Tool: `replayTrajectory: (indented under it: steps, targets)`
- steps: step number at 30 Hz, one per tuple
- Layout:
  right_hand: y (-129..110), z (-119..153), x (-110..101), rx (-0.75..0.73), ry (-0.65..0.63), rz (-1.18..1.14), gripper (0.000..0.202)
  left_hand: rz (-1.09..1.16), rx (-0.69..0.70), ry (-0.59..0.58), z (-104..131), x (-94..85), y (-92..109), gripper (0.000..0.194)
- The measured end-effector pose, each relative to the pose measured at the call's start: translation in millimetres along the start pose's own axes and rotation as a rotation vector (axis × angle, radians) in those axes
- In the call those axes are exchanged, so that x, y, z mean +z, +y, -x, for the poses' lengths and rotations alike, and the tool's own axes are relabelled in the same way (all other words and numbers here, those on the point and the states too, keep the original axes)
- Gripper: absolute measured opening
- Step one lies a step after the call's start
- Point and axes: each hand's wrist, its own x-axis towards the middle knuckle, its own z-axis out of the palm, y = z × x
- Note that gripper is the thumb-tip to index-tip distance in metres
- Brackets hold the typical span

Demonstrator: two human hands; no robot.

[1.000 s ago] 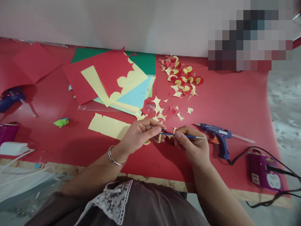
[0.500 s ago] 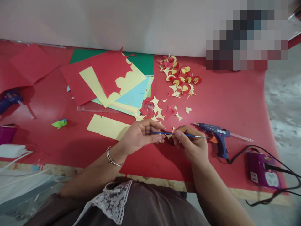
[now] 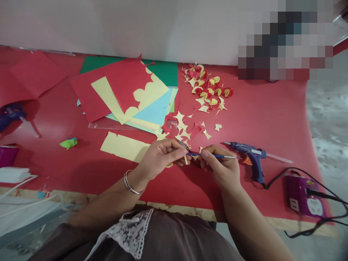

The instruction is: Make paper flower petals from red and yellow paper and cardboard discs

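Note:
My right hand (image 3: 221, 165) is closed around a thin blue paintbrush (image 3: 193, 154), held level, with its pale metal-and-bristle end pointing right. The other end of the brush reaches into my left hand (image 3: 165, 156), whose thumb and fingers pinch a narrow strip of pale yellow paper (image 3: 186, 159) against it. How far the paper wraps round the handle is hidden by the fingers. Just behind the left fingertips shows a grey object (image 3: 183, 144), too covered to name. Star-shaped yellow paper offcuts (image 3: 179, 123) lie beyond both hands.
A blue hot glue gun (image 3: 252, 156) lies right of my right hand, its cord running to a purple power box (image 3: 303, 197). Coloured paper sheets (image 3: 122, 83) are stacked back left. Red and yellow paper petals (image 3: 213, 90) are heaped behind. Another glue gun (image 3: 12, 115) is far left.
My left thumb and fingers have closed further over the brush end and shifted slightly. The yellow strip shows more below the handle. My right hand has hardly moved.

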Motion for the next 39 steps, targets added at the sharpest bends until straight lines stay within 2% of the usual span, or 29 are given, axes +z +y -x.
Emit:
replayTrajectory:
  steps: [6, 13, 20, 27, 39]
  targets:
    - [-0.1, 0.9, -0.5, 0.023, -0.023, -0.032, 0.036, -0.117, 0.078, -0.021, 1.8, 0.9, 2.2, 0.028]
    - [2.9, 2.1, -1.5, 0.03, -0.044, -0.058, 0.035, -0.141, 0.145, -0.061, 2.9, -2.4, 0.9, 0.024]
    - [8.3, 4.3, -5.2, 0.031, -0.083, -0.08, 0.031, -0.12, 0.134, -0.092, 2.7, -1.6, 3.8, 0.022]
    - [5.2, 3.7, -7.0, 0.043, -0.103, -0.006, 0.035, -0.101, 0.129, -0.1, 0.2, -4.6, 0.2, 0.025]
    - [-2.2, -0.6, -3.8, -0.046, -0.139, 0.031, 0.033, -0.084, 0.055, -0.121, 1.1, -11.7, -2.4, 0.032]
